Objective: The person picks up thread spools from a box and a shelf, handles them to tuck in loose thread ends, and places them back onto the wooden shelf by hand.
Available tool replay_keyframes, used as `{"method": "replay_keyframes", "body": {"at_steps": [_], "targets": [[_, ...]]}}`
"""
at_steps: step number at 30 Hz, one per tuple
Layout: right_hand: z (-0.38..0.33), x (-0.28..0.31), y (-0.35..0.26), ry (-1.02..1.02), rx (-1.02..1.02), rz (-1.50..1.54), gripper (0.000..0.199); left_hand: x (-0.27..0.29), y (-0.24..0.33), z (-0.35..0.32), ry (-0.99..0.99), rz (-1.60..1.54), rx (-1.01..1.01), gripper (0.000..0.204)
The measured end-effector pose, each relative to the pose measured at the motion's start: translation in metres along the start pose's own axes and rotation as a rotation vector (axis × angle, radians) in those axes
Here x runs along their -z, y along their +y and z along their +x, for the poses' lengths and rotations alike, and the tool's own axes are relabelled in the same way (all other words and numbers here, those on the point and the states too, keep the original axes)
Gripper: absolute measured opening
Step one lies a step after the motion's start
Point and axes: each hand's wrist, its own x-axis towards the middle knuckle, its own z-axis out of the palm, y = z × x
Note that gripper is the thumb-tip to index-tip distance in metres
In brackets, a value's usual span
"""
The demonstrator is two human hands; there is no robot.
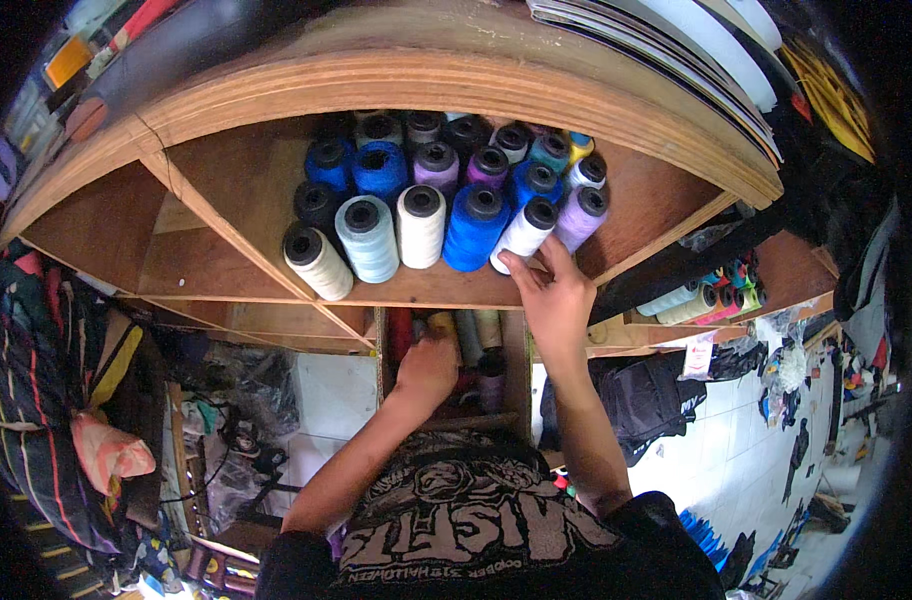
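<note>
Wooden shelving [426,82] is framing the left hand [429,372], which is sitting inside a box [519,350], its hidden fingers' grip impossible to tell, and the right hand [558,285], which is pinching a front-row white spool [523,235], perhaps risking the crowded lilac spool [580,222] toppling if bumped, while lettering is showing on shirt [436,540] and bag [641,400].

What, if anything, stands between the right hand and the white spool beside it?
Nothing visible: the right hand touches the white spool near its base. A blue spool and a lavender spool stand beside it.
</note>
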Motion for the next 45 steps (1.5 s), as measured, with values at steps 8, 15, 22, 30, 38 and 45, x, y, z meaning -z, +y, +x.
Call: {"method": "replay_keyframes", "body": {"at_steps": [8, 15, 22, 30, 38, 45], "targets": [[-0.008, -0.009, 0.013, 0.044, -0.022, 0.129, 0.043, -0.039, 0.004, 0.018, 0.251, 0.261, -0.133, 0.038], [-0.022, -0.007, 0.036, 0.046, -0.015, 0.185, 0.041, -0.057, 0.012, 0.023, -0.036, 0.418, -0.099, 0.038], [-0.033, 0.017, 0.029, 0.006, -0.163, 0.332, 0.034, -0.066, -0.001, 0.012, 0.323, 0.651, -0.228, 0.034], [-0.043, 0.056, 0.025, -0.403, -0.350, 0.554, 0.027, 0.084, 0.005, -0.041, -0.273, -0.707, -0.282, 0.044], [-0.035, 0.043, -0.019, -0.970, -0.250, 0.718, 0.053, 0.099, -0.004, -0.071, 0.034, -1.770, -0.244, 0.046], [-0.031, 0.044, -0.033, -0.920, -0.220, 0.732, 0.059, 0.109, 0.006, -0.085, 0.362, -1.551, -0.162, 0.040]]}}
